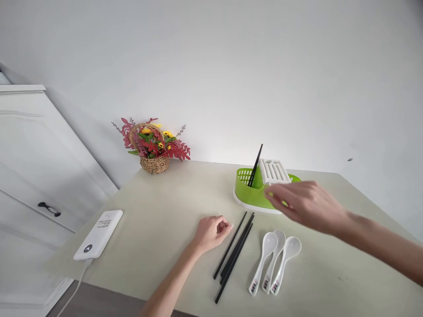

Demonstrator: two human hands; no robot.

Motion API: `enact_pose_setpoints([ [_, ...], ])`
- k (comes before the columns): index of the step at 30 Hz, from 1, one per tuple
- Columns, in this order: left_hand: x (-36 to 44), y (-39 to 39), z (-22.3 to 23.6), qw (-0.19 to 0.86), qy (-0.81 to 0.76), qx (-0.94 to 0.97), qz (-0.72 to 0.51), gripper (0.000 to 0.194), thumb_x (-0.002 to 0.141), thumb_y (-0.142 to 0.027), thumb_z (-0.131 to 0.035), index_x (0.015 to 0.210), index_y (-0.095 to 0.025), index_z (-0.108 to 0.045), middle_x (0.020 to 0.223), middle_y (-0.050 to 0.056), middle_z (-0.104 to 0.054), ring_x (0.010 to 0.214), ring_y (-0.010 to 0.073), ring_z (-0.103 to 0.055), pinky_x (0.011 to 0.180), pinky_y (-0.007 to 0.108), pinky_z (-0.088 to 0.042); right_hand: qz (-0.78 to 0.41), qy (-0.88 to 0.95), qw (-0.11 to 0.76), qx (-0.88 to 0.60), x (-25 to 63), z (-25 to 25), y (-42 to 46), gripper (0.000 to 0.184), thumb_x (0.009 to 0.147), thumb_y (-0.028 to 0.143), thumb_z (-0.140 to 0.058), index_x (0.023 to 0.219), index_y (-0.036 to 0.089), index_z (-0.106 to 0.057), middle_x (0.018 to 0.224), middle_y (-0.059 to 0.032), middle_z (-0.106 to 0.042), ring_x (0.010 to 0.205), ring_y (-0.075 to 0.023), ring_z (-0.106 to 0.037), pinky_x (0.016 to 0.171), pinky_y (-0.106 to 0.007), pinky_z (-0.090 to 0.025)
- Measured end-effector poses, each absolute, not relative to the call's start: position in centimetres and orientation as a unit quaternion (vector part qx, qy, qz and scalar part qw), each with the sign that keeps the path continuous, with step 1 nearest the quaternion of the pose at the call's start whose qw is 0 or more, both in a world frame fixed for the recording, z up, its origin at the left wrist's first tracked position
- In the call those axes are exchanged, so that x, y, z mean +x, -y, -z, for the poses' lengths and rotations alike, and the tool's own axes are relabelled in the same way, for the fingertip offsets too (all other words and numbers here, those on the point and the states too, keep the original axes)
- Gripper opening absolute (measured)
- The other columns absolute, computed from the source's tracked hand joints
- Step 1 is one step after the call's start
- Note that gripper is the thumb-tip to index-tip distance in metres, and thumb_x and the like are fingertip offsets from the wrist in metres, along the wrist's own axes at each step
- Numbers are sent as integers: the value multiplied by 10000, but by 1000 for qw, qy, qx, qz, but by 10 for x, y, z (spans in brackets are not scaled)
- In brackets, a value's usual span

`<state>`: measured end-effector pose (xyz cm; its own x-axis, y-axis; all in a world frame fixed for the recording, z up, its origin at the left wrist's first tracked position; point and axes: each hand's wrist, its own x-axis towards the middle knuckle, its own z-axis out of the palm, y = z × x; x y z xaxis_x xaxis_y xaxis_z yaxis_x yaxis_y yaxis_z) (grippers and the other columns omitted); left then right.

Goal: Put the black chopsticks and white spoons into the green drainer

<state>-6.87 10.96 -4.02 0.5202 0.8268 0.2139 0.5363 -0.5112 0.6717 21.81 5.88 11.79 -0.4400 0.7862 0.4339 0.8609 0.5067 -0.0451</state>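
My left hand point(213, 232) rests on the table with its fingers loosely curled, and nothing shows in them. Just to its right lie several black chopsticks point(234, 256), side by side and slanted. My right hand point(306, 206) hovers in front of a green cutlery holder point(249, 195) and hides part of its right side. Thumb and fingers come together there, slightly blurred, with no object visible between them. Black chopsticks point(256, 165) lean upright in the holder's left compartment. A white slotted lid point(275, 171) sits tilted on the holder. Three white spoons point(270, 242) lie below my right hand.
A wicker basket point(154, 164) of artificial flowers stands at the back left of the table point(165, 198). A white power bank point(99, 233) with a cable lies near the left edge. Beyond that is a white cabinet point(39, 176). A plain wall borders the back.
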Motion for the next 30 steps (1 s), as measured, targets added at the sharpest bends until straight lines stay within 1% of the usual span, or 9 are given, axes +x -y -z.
enact_pose_setpoints([
  [1,-68,-108,40,260,-404,838,-258,332,971,-479,-613,780,-215,-681,714,4,-711,640,147,-623,638,259,-403,70,851,197,-482,220,-106,-45,392,1059,399,-392,848,265,-695,638,-18,-693,520,-156,-583,528,-297,-373],
  [4,-66,-101,39,231,-394,855,-245,379,974,-489,-614,717,-211,-630,693,6,-669,654,153,-600,651,276,-387,41,842,210,-494,230,-66,-3,285,1044,394,-470,926,284,-705,674,-19,-701,550,-183,-605,550,-320,-404],
  [8,-64,-87,38,206,-409,855,-244,405,929,-556,-670,728,-210,-610,708,0,-630,696,168,-583,777,317,-416,-51,723,299,-620,243,-19,42,226,1024,443,-506,928,316,-667,586,28,-607,452,-171,-525,485,-301,-431],
  [10,-63,-80,39,196,-411,856,-246,411,895,-580,-711,753,-208,-607,775,8,-651,772,189,-604,848,346,-416,-100,618,360,-692,246,0,58,280,1013,507,-497,867,321,-646,564,31,-580,448,-181,-523,463,-299,-454],
  [12,-63,-75,39,188,-411,858,-244,397,875,-566,-746,783,-206,-603,844,16,-673,849,208,-620,881,363,-411,-147,526,399,-736,248,17,69,343,993,577,-494,832,313,-643,534,28,-558,439,-190,-514,438,-305,-442],
  [18,-65,-71,33,183,-422,861,-218,320,914,-477,-742,845,-202,-596,907,10,-685,901,211,-627,900,374,-420,-267,384,411,-783,261,65,89,549,898,755,-511,944,244,-705,559,15,-605,526,-178,-570,520,-273,-451],
  [25,-67,-73,12,190,-477,847,-137,147,912,-306,-753,922,-208,-645,905,12,-713,873,203,-670,881,348,-474,-239,372,431,-787,260,80,97,564,899,759,-508,977,239,-713,579,16,-622,529,-171,-577,571,-264,-467],
  [29,-59,-76,2,99,-502,858,-50,34,928,-204,-700,906,-184,-684,920,72,-743,902,247,-710,838,352,-485,-234,372,426,-791,259,80,96,579,902,765,-495,1004,238,-713,589,16,-629,531,-169,-578,572,-262,-470],
  [30,-56,-76,-1,77,-502,861,-24,50,938,-189,-673,894,-174,-692,916,91,-743,888,257,-717,801,350,-487,-233,372,423,-793,259,80,95,586,898,771,-492,1002,239,-713,592,16,-632,531,-168,-578,570,-260,-471],
])
